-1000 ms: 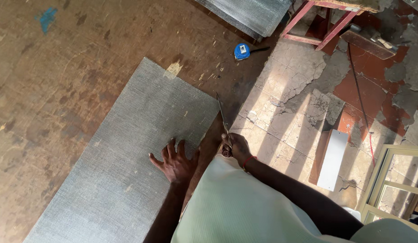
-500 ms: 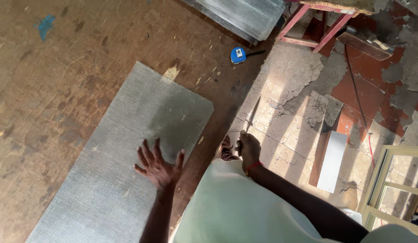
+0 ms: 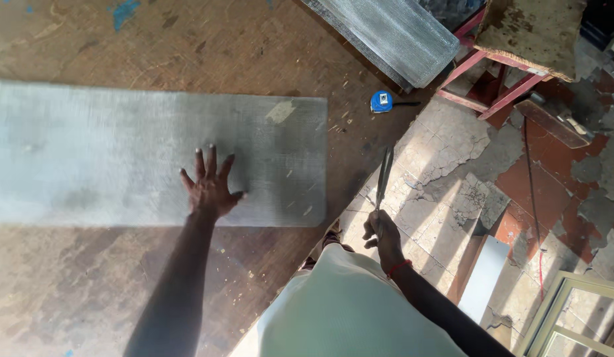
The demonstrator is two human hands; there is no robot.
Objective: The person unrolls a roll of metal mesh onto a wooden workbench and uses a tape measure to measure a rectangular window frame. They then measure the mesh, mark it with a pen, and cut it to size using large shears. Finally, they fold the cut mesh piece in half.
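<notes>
A long grey sheet of wire mesh (image 3: 89, 152) lies flat on a worn wooden table (image 3: 208, 46). My left hand (image 3: 210, 188) rests on the mesh near its near edge, palm down, fingers spread. Off the table's right edge, over the cracked floor, my right hand (image 3: 381, 233) grips the handles of a pair of long metal shears (image 3: 384, 177), blades pointing away from me. The shears are apart from the mesh.
A blue tape measure (image 3: 382, 101) sits near the table's right edge. A roll of mesh (image 3: 393, 33) lies at the table's far corner. A red metal stand (image 3: 498, 79) holding a slab, a white board (image 3: 482, 277) and a pale frame (image 3: 571, 317) are on the floor.
The view has swung, so the mesh sheet now runs across the table. My left hand has slid further onto the mesh. My right hand still holds the shears, a little further right.
</notes>
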